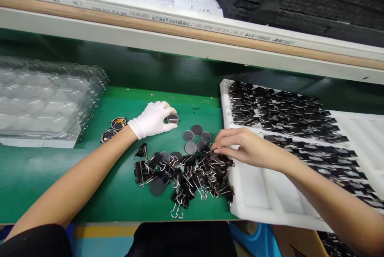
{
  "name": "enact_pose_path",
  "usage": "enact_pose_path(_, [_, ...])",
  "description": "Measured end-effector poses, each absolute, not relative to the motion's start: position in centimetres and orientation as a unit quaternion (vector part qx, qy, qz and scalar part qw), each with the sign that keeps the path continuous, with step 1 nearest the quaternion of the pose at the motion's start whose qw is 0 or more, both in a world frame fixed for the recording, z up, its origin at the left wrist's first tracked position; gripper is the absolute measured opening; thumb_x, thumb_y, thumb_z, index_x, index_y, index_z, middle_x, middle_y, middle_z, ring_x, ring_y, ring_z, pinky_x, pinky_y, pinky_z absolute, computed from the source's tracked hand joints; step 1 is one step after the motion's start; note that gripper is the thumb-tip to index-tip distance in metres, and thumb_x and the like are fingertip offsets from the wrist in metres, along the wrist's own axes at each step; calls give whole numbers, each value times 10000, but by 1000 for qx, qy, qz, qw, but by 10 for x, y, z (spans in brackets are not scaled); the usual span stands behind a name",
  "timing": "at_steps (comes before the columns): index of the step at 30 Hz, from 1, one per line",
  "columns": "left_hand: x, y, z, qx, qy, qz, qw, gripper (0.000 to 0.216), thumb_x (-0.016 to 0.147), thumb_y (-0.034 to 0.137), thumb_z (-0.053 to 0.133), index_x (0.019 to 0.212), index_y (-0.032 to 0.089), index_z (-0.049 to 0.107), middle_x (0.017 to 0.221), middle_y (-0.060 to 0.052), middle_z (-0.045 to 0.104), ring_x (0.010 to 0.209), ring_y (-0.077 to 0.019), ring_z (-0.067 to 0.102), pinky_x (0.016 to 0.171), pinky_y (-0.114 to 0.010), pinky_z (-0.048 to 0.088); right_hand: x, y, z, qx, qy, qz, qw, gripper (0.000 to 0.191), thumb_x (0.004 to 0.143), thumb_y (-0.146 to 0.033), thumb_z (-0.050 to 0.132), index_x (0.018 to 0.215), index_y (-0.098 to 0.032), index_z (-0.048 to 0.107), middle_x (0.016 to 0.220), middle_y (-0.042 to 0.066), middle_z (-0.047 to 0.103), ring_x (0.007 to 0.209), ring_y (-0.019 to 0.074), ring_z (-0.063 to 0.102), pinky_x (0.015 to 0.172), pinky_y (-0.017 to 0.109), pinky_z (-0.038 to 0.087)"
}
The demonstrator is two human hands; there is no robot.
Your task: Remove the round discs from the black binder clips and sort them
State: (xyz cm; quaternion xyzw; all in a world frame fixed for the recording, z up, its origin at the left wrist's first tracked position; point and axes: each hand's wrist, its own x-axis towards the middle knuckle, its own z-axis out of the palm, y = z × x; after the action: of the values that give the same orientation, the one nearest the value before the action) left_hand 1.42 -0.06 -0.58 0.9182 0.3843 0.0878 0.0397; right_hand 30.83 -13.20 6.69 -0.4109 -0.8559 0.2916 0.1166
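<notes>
My left hand [154,119], in a white glove, pinches a round watch case [173,118] between thumb and fingers, just above the green mat. Two more watch cases [118,123] with orange inside lie by the left wrist. My bare right hand [232,143] has its fingertips closed on a black binder clip [209,150] at the upper right of a loose heap of binder clips [186,177]. The fingers partly hide that clip. Several dark and clear discs [190,148] lie between the hands, and a few more sit among the clips.
On the right, a white foam tray [255,193] carries rows of binder clips [276,109]. Stacked clear plastic trays [39,101] stand on the left. Above the back of the bench runs a shelf edge [180,25], with papers and black foam [300,1] on it.
</notes>
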Motion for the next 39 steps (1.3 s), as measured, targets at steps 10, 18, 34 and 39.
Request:
enact_pose_path(10, [8, -4, -6, 918, 386, 89, 34, 600, 889, 467, 620, 1439, 233, 561, 1318, -101, 630, 1161, -298, 587, 988, -420, 440, 298, -15, 32, -373, -893, 126, 218, 290, 907, -134, 572, 1004, -234, 827, 1079, 57, 788, 970, 225, 753, 920, 375, 606])
enact_pose_path(18, [10, -1, -7, 916, 392, 81, 30, 449, 916, 543, 627, 1230, 226, 672, 1174, -90, 671, 1099, -295, 608, 950, -424, 457, 277, -9, 27, -370, -891, 164, 206, 491, 797, -68, 500, 1205, -208, 733, 1281, 68, 717, 1180, 249, 673, 1054, 445, 533])
enact_pose_path(34, [18, -2, -9, 910, 412, 41, -3, 560, 943, 612, 572, 1297, 182, 626, 1226, -141, 636, 1128, -337, 583, 935, -449, 447, 204, 20, -12, -695, -658, 135, 256, 630, 1056, -478, 173, 1573, -159, 340, 1553, 202, 396, 1481, 339, 282, 1179, 589, 241])
enact_pose_path(39, [29, 0, -8, 917, 398, 38, 2, 593, 943, 632, 551, 1309, 170, 608, 1233, -143, 625, 1130, -327, 577, 938, -440, 445, 206, 20, -17, -688, -659, 104, 284, 620, 1052, -460, 152, 1548, -158, 371, 1504, 204, 438, 1436, 341, 334, 1155, 594, 268])
